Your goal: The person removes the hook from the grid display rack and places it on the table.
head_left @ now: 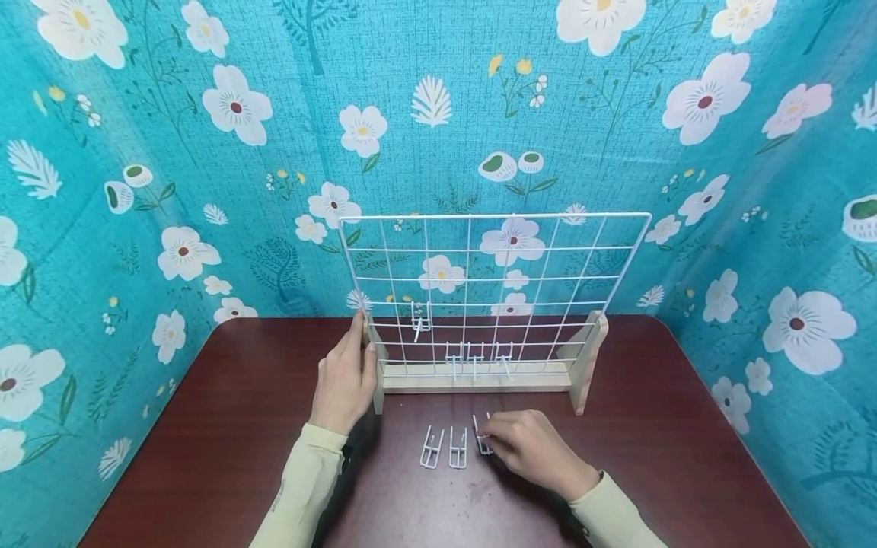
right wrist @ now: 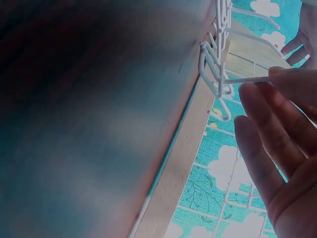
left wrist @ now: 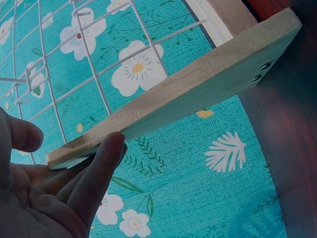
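Observation:
In the head view a white wire grid (head_left: 469, 280) stands upright in a light wooden stand. My left hand (head_left: 345, 383) holds the stand's left side board (left wrist: 188, 74), fingers on the outer face and thumb on the grid side. My right hand (head_left: 530, 449) pinches a prong of a white wire hook (head_left: 483, 445) between thumb and forefinger, low over the table. Whether that hook touches the tabletop I cannot tell. Two similar hooks lie left of it, a middle hook (head_left: 457, 449) and a left hook (head_left: 431, 449).
One hook (head_left: 421, 323) hangs on the grid's left part, and three more hang lower, among them a right-hand hook (head_left: 503, 356). The stand's right side board (head_left: 589, 361) rests on the dark red table (head_left: 226, 426). Flowered turquoise cloth (head_left: 274, 175) surrounds the table.

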The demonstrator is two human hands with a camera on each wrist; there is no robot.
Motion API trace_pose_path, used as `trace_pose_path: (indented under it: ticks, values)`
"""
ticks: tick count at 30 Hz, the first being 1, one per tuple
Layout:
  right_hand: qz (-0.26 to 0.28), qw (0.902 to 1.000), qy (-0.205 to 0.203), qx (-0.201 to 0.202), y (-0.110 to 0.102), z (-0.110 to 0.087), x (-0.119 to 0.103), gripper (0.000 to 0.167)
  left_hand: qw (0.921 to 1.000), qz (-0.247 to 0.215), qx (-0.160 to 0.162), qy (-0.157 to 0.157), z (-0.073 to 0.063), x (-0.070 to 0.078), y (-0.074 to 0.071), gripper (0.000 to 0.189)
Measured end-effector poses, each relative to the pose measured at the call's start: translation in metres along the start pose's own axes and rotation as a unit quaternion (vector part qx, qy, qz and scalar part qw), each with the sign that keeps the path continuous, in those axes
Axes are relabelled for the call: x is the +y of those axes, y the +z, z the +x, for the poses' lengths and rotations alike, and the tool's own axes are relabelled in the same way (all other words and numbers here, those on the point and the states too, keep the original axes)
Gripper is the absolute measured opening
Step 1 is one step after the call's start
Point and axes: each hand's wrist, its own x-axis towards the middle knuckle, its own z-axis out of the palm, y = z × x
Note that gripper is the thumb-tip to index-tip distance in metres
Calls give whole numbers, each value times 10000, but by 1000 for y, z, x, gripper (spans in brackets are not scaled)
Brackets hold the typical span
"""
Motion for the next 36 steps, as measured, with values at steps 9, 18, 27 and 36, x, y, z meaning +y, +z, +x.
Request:
trace_pose_path:
  ticks: [9,18,27,36]
  values:
    - [35,9995,266,-193,0,-1,-2,15,10000,34,-26,-26,-2,0,0,55]
    - [78,9983,482,-310,0,-1,0,12,10000,10,-66,-55,0,1,-1,56]
    - [86,9953,824,-503,0,-1,2,10,9999,27,-80,-57,0,1,-1,56]
    - [78,9946,890,-532,-1,0,2,7,10000,18,-35,-4,0,1,0,55]
